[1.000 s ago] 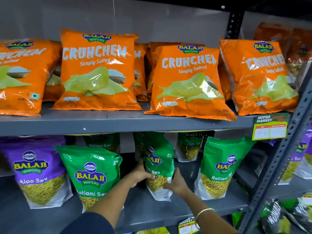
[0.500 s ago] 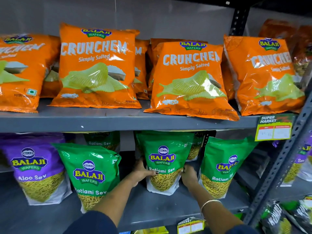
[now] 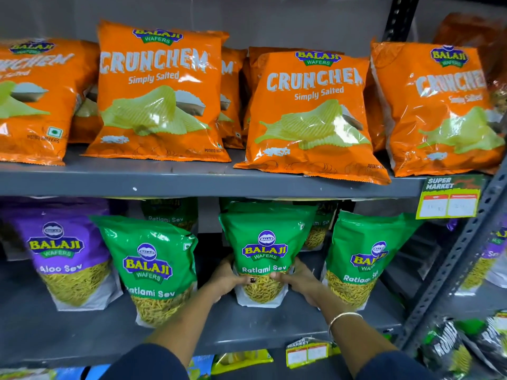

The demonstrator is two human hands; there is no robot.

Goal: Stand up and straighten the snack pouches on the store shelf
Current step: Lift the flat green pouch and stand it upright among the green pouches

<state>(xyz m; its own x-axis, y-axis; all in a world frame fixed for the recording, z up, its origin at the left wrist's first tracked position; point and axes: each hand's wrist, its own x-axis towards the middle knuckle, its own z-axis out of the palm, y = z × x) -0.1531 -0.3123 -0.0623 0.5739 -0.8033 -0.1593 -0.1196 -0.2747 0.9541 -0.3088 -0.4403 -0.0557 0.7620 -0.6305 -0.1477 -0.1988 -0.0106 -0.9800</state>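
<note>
A green Ratlami Sev pouch (image 3: pixel 265 242) stands upright in the middle of the lower shelf (image 3: pixel 247 327), facing front. My left hand (image 3: pixel 227 278) grips its lower left side and my right hand (image 3: pixel 299 278) grips its lower right side, thumbs across the clear window. Another green Ratlami Sev pouch (image 3: pixel 153 267) stands to its left, tilted a little. A third green pouch (image 3: pixel 362 256) stands to its right, turned slightly. A purple Aloo Sev pouch (image 3: pixel 63 253) stands at the far left. More green pouches (image 3: pixel 170 215) sit behind.
The upper shelf (image 3: pixel 192 182) carries several orange Crunchem bags (image 3: pixel 159 91) leaning back. A price tag (image 3: pixel 450 198) hangs at its right end. A grey perforated upright (image 3: pixel 450 272) runs down the right side, with more pouches (image 3: pixel 491 259) beyond it.
The held green pouch has turned from side-on to face the front and now stands straight. Both hands have closed in on its lower sides, thumbs now meeting across the window.
</note>
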